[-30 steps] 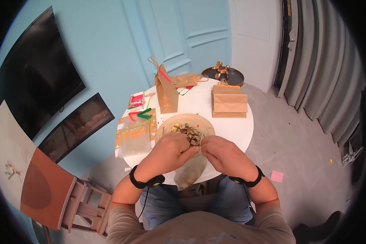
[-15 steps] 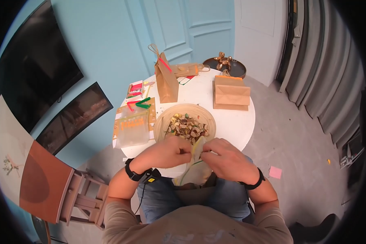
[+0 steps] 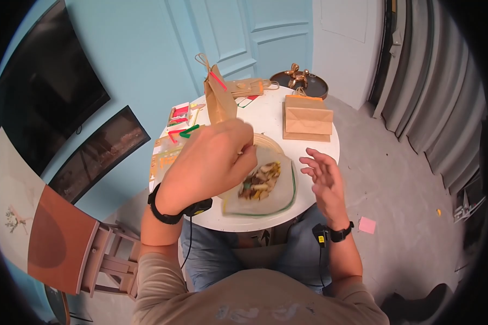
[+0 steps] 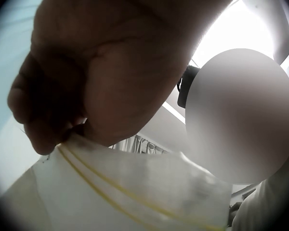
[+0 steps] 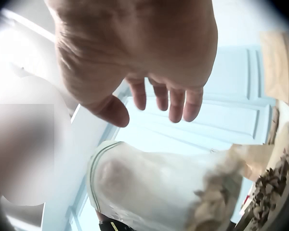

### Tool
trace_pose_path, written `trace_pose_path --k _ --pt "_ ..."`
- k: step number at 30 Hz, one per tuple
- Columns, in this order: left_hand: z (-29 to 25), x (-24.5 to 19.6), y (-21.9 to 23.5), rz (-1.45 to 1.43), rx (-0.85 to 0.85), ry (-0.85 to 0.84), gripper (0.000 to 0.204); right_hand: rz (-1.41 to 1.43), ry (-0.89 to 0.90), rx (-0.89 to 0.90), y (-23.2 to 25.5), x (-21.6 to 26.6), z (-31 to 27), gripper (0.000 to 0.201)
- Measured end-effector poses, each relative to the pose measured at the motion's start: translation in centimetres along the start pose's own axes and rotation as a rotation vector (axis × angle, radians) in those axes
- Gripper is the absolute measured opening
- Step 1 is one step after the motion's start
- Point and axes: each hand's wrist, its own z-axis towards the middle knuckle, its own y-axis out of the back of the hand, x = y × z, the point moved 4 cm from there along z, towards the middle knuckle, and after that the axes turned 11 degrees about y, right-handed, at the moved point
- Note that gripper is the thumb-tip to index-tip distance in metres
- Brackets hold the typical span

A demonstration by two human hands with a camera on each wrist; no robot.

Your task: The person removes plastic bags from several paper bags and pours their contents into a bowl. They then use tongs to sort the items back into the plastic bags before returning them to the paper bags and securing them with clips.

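The left hand (image 3: 214, 157) is raised above the near half of the desk (image 3: 314, 162), its fingers curled and pinching the top edge of a clear plastic bag (image 3: 265, 189); the left wrist view shows that pinch (image 4: 62, 130) on the bag's (image 4: 125, 192) yellow-lined rim; the bag hangs lifted off the desk, tilted, with a green line along its lower edge, and it holds a small heap of dried petals and chips, brown, cream and green; the right hand (image 3: 322, 176) hovers just beside the bag over the desk's near right edge, fingers spread and relaxed, gripping nothing, as the right wrist view confirms (image 5: 149, 57); under the bag, mostly hidden by the left hand, sits a round wooden bowl (image 3: 267, 143), and in the right wrist view it (image 5: 279, 187) holds more of the same dried mix; at the desk's left edge lie flat clear packets (image 3: 165, 160) with orange printing too blurred to read, and red and green clips (image 3: 183, 131); at the far left stands an upright brown paper bag (image 3: 217, 100) with a red strip near its top, another lying flat behind it (image 3: 246, 86); at the far right edge a stack of folded brown paper bags (image 3: 307, 120); no writing anywhere is legible.
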Motion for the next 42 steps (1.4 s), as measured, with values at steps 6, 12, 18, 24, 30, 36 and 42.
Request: trace_pose_path --k 6,12,18,24,30,36,42 --pt "2.5 -1.8 1.0 -0.13 -0.252 -0.116 0.015 0.387 -0.22 -0.018 -0.5 -7.9 -0.5 0.108" --pt "3.4 3.1 -3.2 -0.288 -0.217 0.074 0.02 0.691 -0.184 -0.125 2.0 -11.9 -1.4 0.082" --pt "1.5 12.3 -11.4 -0.377 0.082 0.459 0.041 0.426 -0.171 -0.456 7.6 -8.5 1.1 0.055" --pt "-4.1 16.7 -22.6 0.242 0.253 0.244 0.055 0.165 -0.238 -0.508 9.8 -4.1 5.0 0.043" --pt "-2.1 17.3 -24.5 0.17 0.374 0.239 0.065 0.106 -0.335 -0.455 8.8 -4.8 6.9 0.036" --pt "-5.5 17.1 -23.2 0.282 0.422 0.332 0.073 -0.09 -0.376 -0.285 7.2 -4.8 9.5 0.033" --pt "-8.1 15.4 -20.2 0.326 0.249 0.259 0.067 -0.413 -0.359 -0.014 1.8 -5.1 15.5 0.042"
